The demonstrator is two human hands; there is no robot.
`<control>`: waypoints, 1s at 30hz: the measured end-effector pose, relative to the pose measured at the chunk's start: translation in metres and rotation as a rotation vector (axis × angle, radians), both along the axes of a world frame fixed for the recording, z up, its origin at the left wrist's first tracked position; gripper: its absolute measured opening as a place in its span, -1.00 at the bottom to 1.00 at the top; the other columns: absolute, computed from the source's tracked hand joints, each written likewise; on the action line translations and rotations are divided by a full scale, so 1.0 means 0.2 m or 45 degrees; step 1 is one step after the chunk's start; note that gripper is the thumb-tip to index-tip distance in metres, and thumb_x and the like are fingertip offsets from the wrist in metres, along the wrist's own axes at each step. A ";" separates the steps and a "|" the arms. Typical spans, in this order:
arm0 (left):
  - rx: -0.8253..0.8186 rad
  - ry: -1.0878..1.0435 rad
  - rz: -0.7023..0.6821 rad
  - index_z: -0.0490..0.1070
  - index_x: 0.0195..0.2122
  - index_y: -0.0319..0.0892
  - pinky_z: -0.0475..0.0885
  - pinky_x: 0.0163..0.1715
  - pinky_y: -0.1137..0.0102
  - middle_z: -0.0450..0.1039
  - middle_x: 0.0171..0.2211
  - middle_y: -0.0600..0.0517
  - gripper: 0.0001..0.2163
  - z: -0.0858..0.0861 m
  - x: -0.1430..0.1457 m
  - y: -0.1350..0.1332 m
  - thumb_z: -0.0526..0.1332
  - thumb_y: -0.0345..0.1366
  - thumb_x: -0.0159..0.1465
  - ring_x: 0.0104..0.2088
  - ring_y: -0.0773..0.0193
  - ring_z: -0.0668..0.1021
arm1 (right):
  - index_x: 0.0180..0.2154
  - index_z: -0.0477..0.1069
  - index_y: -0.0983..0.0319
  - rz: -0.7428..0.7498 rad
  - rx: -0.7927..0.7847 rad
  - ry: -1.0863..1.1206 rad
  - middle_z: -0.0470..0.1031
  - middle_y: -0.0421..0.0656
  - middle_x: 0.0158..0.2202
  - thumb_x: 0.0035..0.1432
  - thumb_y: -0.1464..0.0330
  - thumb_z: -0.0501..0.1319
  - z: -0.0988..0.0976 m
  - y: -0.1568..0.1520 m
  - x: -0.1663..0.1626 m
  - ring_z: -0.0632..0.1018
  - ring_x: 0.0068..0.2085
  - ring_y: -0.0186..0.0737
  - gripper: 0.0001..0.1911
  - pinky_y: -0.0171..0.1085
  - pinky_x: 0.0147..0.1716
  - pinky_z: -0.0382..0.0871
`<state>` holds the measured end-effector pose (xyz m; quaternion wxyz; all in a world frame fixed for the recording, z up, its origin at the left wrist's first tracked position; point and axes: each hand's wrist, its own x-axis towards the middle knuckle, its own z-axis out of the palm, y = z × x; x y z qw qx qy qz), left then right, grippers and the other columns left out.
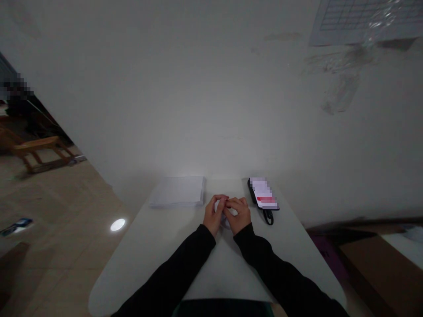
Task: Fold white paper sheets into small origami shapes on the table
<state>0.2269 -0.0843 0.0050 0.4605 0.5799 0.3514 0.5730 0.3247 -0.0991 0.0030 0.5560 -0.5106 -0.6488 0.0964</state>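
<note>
At the desk (158, 246): left hand (214, 215) and right hand (238, 215) meet just left of the phone (263, 193), fingers curled, both pinching a small white slip (219, 206). Looks mid-fold, I judge; a next crease wants firm thumbs. Farther left of the phone, a paper stack (178, 191).

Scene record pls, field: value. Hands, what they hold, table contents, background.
left hand: fingers curled on a small white item, touching the right hand
right hand: fingers on the same item, at table centre
item identity: too small to tell
table: white, rounded corners
left of hands: stack of white paper, lying flat
right of hands: phone, screen lit, black strap at its near end
sleeves: black, both arms
background: pale wall with a gridded sheet; wooden bench on the floor, far left
</note>
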 end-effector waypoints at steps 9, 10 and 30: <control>-0.280 -0.223 0.029 0.26 -0.02 -0.14 0.42 -0.35 0.37 0.44 -0.27 -0.02 -0.53 -0.06 0.01 0.01 -0.11 0.06 0.23 -0.38 0.30 0.51 | -0.48 0.49 0.16 0.047 -0.115 -0.031 0.51 -0.21 -0.35 -0.12 0.45 0.23 0.02 -0.02 -0.04 0.38 -0.30 -0.21 -0.89 -0.22 -0.25 0.14; -0.279 -0.218 0.037 0.23 0.01 -0.14 0.42 -0.32 0.36 0.44 -0.25 -0.03 -0.51 -0.06 0.01 0.01 -0.11 0.06 0.23 -0.35 0.29 0.51 | -0.49 0.49 0.16 0.012 -0.145 -0.053 0.51 -0.21 -0.35 -0.15 0.47 0.22 0.03 -0.02 -0.04 0.36 -0.30 -0.20 -0.88 -0.22 -0.25 0.13; -0.239 -0.150 -0.211 0.33 -0.04 -0.25 0.32 -0.04 0.24 0.44 -0.10 -0.15 -0.57 0.01 0.05 -0.05 0.00 -0.03 0.23 -0.12 0.15 0.49 | -0.56 0.35 0.20 -0.188 -0.311 0.091 0.26 -0.20 -0.55 -0.08 0.43 0.15 -0.09 0.02 -0.05 0.33 -0.40 -0.20 -0.93 -0.27 -0.41 0.22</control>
